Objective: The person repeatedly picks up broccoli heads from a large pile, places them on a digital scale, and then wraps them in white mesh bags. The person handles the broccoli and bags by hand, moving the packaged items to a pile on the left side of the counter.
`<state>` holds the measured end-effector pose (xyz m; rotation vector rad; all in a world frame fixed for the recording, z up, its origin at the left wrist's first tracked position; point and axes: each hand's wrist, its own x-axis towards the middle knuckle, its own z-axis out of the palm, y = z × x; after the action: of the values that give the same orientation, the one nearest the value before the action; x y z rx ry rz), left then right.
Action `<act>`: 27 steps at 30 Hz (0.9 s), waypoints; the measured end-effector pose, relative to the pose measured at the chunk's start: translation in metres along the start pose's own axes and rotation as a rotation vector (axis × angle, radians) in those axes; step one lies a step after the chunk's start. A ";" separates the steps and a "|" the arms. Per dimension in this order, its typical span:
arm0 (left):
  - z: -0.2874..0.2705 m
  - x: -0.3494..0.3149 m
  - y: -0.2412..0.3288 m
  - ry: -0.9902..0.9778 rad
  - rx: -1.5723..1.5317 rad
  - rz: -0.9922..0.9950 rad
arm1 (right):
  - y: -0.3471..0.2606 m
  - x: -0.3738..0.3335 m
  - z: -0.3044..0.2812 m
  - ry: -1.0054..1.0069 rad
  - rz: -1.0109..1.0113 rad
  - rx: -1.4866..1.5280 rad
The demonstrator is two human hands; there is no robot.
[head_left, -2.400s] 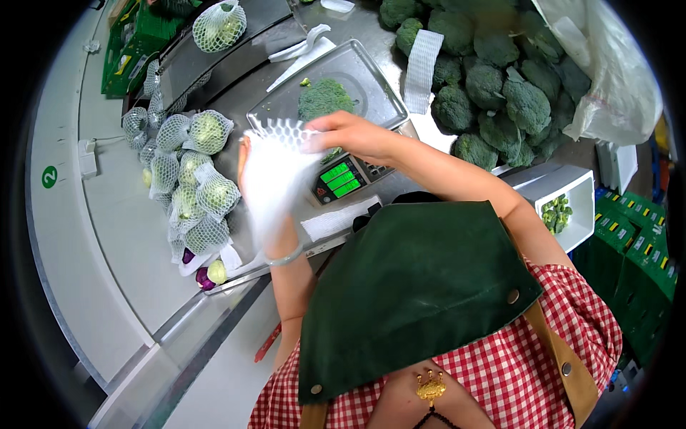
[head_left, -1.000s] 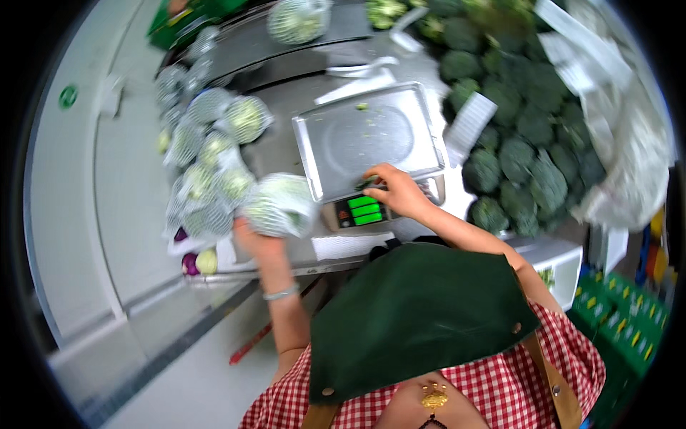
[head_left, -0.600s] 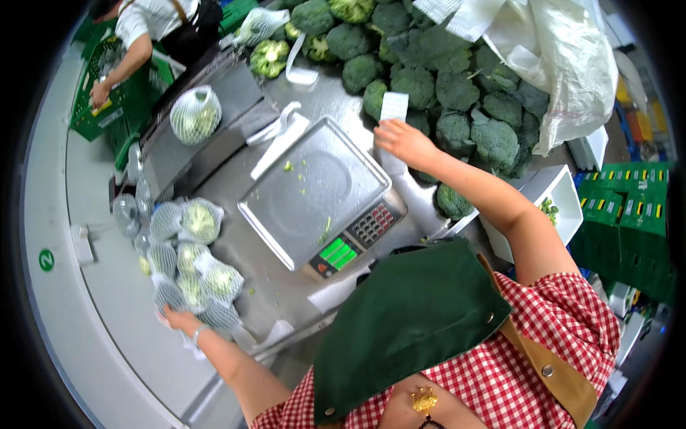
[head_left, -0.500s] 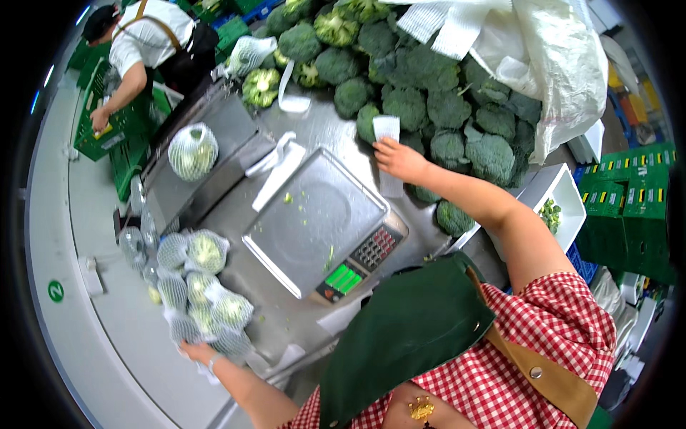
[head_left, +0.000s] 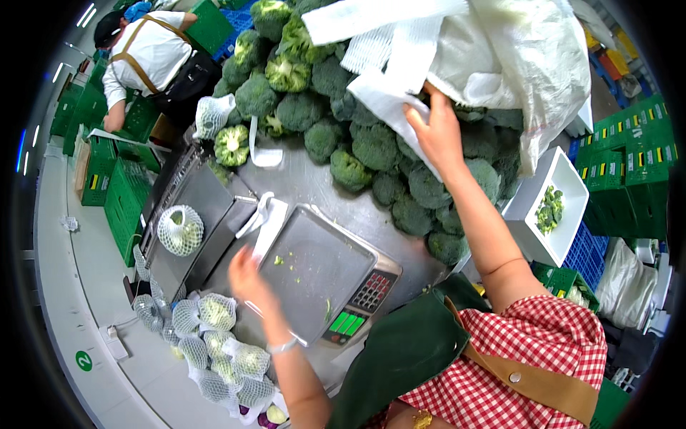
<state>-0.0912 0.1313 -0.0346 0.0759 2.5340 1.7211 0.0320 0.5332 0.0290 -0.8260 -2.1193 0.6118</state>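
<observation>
right hand [head_left: 439, 136] is reaching over the far right of the metal table [head_left: 304, 182], thumb and fingers standing apart at the edge of a white foam sleeve [head_left: 386, 100]; fingertips are partly hiding behind white material, so can't tell if it's pinching the sleeve. the sleeve is lying on top of the broccoli pile [head_left: 375, 146], more white sleeves [head_left: 411, 57] are lying just beyond it, and a white sack [head_left: 547, 71] is draping over the pile's right part.

left hand [head_left: 251, 280] is showing blurred, hovering at the left edge of the scale [head_left: 314, 279]; finger spread and contact: can't tell. scale tray is holding a few green scraps [head_left: 279, 259], display [head_left: 346, 324] is glowing green. white strip [head_left: 270, 225] is lying along the tray's far left edge.

net-wrapped pale heads [head_left: 218, 312] are bunching left of the scale, near the left hand; one wrapped head [head_left: 180, 230] is sitting apart on a grey surface farther up. right side: white bin [head_left: 557, 247] is holding small broccoli pieces [head_left: 550, 209], green crates [head_left: 622, 200] are stacking up beyond. upper left: a co-worker [head_left: 153, 53] is bending over more crates.
</observation>
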 end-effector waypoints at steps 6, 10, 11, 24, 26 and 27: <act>0.255 0.019 0.132 -0.894 -0.675 -0.223 | -0.008 0.002 0.017 -0.103 0.088 -0.017; 0.285 0.030 0.121 -0.840 -1.036 -0.304 | -0.025 -0.034 0.012 -0.196 -0.039 0.084; 0.269 0.018 0.122 -0.839 -1.053 -0.375 | -0.027 -0.041 0.008 -0.226 -0.033 0.105; -0.002 -0.132 -0.004 0.097 0.470 -0.063 | -0.090 -0.242 0.045 -1.237 0.182 0.648; -0.005 -0.150 -0.009 0.044 0.611 -0.051 | -0.083 -0.240 0.048 -1.253 0.287 0.546; -0.009 -0.153 -0.007 0.017 0.596 -0.022 | -0.086 -0.229 0.042 -1.200 0.403 0.515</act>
<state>0.0606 0.1072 -0.0318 0.0651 2.9471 0.9063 0.0818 0.3034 -0.0499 -0.6237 -2.5403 2.1802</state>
